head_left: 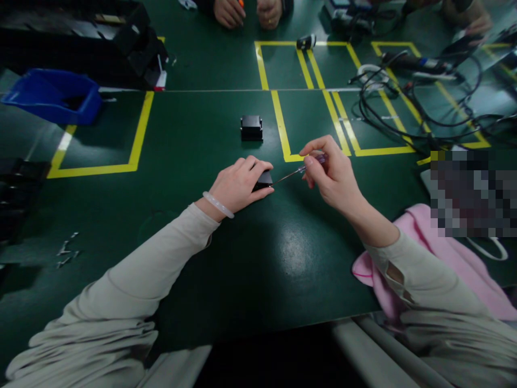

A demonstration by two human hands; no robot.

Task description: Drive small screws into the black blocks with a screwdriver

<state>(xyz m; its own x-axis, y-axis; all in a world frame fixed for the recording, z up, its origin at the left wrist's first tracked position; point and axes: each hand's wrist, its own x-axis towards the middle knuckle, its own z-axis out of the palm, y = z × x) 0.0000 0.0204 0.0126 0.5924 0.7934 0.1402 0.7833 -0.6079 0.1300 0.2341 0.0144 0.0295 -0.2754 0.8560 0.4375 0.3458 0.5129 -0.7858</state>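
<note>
My left hand (241, 186), with a pale bracelet at the wrist, is closed around a small black block-shaped part (264, 180) and keeps it on the green tabletop. Between the thumb and fingers of my right hand (329, 170) is a screwdriver (301, 170) with a clear purplish handle. Its thin shaft points left, and the tip meets the right end of the held part, near my left fingertips. A second black part (251, 128) with small metal bits at its sides sits just beyond my left hand. My fingers hide much of the held part.
At the left are a blue bin (54, 97), black trays (76, 43) and several small metal pieces (67, 250). Black cables (371, 116) coil at the right, beyond a pink cloth (434, 248). Another person's hands (248, 12) rest across the table. A black cylinder (306, 42) lies near yellow tape.
</note>
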